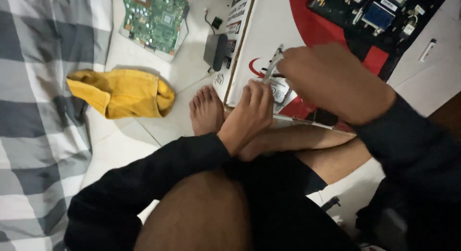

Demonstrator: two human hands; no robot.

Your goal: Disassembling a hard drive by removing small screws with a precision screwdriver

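Your left hand (249, 111) presses flat on the small silver drive (279, 90) lying on the white-and-red board (269, 35) by your foot (206, 111), while your right hand (331, 80) pinches a thin metal tool (272, 66) that could skid off if you lean.

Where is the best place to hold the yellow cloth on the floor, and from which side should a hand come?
Probably the bunched, folded end of the yellow cloth, nearest the bare foot. The fabric is thickest there and stands up from the tile floor, so fingers can pinch it from above. The far end tapers to a thin point against the checked blanket, which gives less to grasp.
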